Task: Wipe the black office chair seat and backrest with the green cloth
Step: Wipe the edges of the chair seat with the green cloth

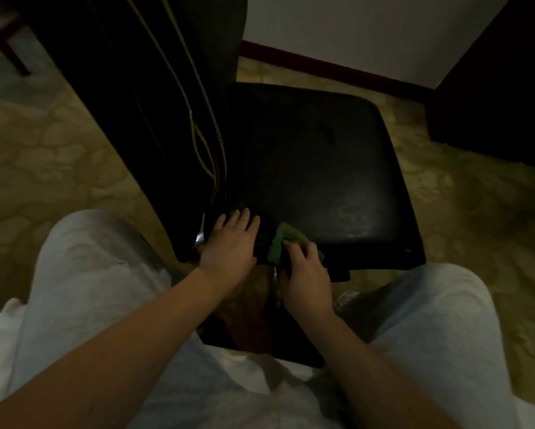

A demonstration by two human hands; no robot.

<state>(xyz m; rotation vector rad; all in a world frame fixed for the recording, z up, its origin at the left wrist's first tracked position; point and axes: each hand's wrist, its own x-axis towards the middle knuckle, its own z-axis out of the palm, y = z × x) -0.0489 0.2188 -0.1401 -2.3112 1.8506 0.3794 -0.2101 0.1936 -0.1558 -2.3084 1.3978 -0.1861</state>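
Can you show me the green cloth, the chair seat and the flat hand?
green cloth [278, 243], head view, its bunched upper part.
chair seat [315, 156], head view, middle of the cushion.
left hand [230, 239], head view, back of the hand.

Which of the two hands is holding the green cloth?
The right hand: it grips the green cloth at the near edge of the seat. The left hand lies flat on the seat, holding nothing.

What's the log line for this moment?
left hand: flat on seat | right hand: holds green cloth at seat's near edge | step: seat wipe
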